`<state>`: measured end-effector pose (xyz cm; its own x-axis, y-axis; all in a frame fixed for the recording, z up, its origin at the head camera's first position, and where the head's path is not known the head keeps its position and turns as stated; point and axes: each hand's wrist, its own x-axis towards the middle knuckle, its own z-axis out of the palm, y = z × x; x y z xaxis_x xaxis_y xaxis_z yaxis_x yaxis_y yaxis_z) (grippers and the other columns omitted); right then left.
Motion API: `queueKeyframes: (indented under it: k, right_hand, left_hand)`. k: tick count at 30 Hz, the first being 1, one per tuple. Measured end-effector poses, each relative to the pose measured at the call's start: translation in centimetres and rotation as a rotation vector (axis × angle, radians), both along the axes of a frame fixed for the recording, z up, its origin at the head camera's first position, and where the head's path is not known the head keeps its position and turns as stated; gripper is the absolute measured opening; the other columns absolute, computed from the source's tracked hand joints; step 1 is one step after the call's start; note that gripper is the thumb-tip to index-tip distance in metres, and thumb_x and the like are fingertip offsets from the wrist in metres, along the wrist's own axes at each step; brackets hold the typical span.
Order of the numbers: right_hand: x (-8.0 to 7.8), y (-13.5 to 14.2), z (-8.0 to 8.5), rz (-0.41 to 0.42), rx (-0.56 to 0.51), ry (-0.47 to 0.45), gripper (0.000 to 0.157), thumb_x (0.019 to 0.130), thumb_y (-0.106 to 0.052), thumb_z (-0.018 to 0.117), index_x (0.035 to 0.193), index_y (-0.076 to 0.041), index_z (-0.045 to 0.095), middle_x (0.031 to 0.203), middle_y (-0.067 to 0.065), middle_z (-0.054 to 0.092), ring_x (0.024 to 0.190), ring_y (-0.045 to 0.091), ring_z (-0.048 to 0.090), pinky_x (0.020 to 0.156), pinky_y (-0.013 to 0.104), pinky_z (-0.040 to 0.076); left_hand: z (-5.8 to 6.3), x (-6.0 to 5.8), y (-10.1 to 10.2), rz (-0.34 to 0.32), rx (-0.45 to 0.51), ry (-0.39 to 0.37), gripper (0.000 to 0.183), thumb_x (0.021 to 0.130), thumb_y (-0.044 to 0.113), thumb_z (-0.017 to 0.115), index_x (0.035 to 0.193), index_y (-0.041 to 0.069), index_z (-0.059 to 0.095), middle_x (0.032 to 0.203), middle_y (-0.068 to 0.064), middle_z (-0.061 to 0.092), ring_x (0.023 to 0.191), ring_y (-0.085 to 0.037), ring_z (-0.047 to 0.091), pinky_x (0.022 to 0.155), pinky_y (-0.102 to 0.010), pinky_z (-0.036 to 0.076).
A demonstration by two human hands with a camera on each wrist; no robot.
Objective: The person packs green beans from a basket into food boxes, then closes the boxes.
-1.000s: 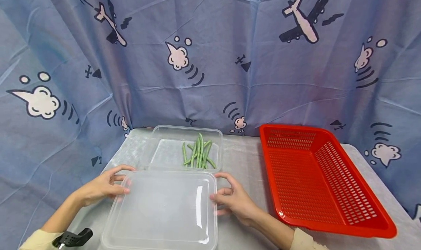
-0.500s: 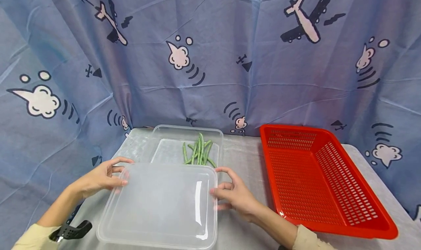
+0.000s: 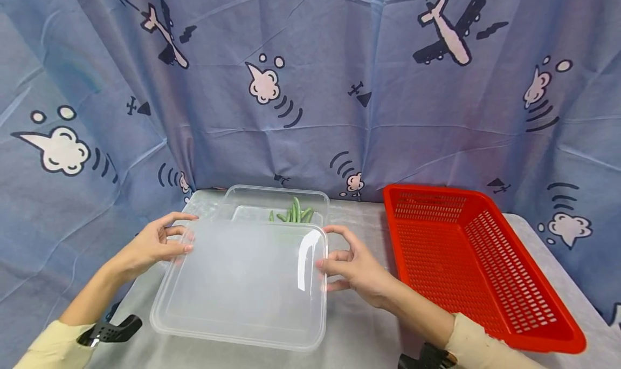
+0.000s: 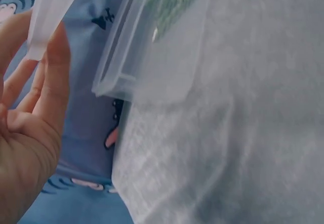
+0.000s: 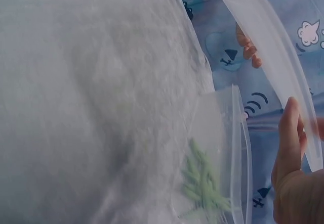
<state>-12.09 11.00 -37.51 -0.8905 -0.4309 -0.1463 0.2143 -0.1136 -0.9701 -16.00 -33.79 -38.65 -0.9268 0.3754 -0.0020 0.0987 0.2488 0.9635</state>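
Observation:
A translucent plastic lid is held up between both hands, level with its far edge overlapping the container in the head view. My left hand grips its left edge, thumb on top and fingers beneath. On the opposite edge, my right hand pinches the lid in the same way. Behind the lid stands a clear plastic container with several green beans inside, their lower ends hidden by the lid. Both wrist views show the lid clear above the container, with the beans lying on its bottom.
A large red perforated basket stands on the right side of the table. Grey cloth covers the table. A blue patterned curtain hangs right behind the table and along its left side.
Both hands have raised the lid and carried it away from the body toward the container. It now covers more of the beans in the head view. The container and basket have stayed put.

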Motion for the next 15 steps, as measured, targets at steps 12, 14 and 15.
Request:
queueKeyframes:
  k: [12, 14, 15]
  right_hand:
    - [-2.9, 2.4, 2.3, -0.008, 0.025, 0.068, 0.068, 0.091, 0.006, 0.071, 0.148, -0.015, 0.04, 0.097, 0.018, 0.067, 0.083, 0.03, 0.069, 0.074, 0.055, 0.057]
    - [-3.3, 2.8, 2.7, -0.011, 0.044, 0.078, 0.067, 0.091, 0.003, 0.073, 0.148, -0.015, 0.042, 0.099, 0.018, 0.068, 0.084, 0.032, 0.069, 0.075, 0.055, 0.056]
    - [-3.5, 3.0, 2.8, -0.009, 0.046, 0.083, 0.066, 0.092, 0.002, 0.073, 0.148, -0.014, 0.044, 0.099, 0.018, 0.068, 0.085, 0.032, 0.069, 0.076, 0.056, 0.056]
  left_hand:
    - [2.1, -1.1, 2.3, 0.072, 0.101, 0.07, 0.056, 0.093, -0.003, 0.071, 0.143, 0.008, 0.048, 0.111, -0.012, 0.062, 0.085, -0.02, 0.069, 0.069, -0.038, 0.058]
    - [2.8, -1.2, 2.6, 0.065, 0.147, 0.091, 0.056, 0.092, -0.007, 0.07, 0.142, 0.008, 0.049, 0.109, -0.011, 0.063, 0.084, -0.019, 0.069, 0.067, -0.037, 0.059]
    - [3.1, -1.3, 2.7, 0.059, 0.177, 0.103, 0.056, 0.092, -0.009, 0.069, 0.141, 0.008, 0.049, 0.108, -0.01, 0.063, 0.083, -0.019, 0.069, 0.066, -0.036, 0.058]
